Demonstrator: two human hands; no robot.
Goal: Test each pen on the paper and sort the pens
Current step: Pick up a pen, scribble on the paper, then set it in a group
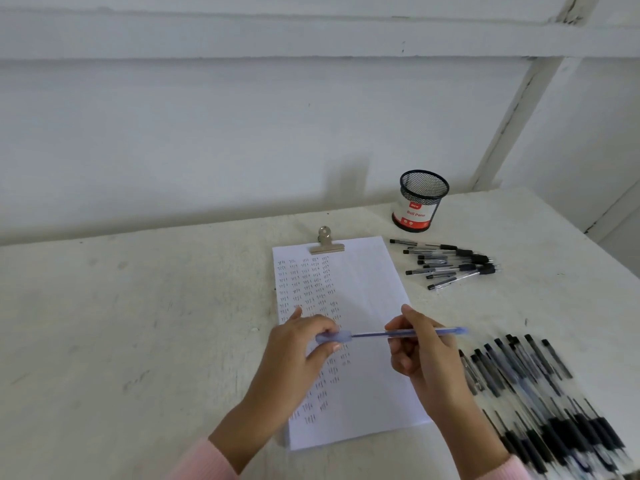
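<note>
A blue pen (374, 335) lies level in the air over the paper (367, 292). My right hand (426, 355) grips its barrel. My left hand (298, 351) pinches the blue cap (332, 337) at the pen's left end; whether the cap is on or off the tip I cannot tell. The paper is clipped at the top by a metal clip (325, 242) and carries several rows of small ink marks down its left half. A small group of black pens (450, 263) lies right of the paper's top. A big pile of black pens (540, 403) lies at the lower right.
A black mesh pen cup (419, 202) with a red and white label stands behind the small pen group. The white table (138, 323) ends at a pale wall behind and at its right edge near the pen pile.
</note>
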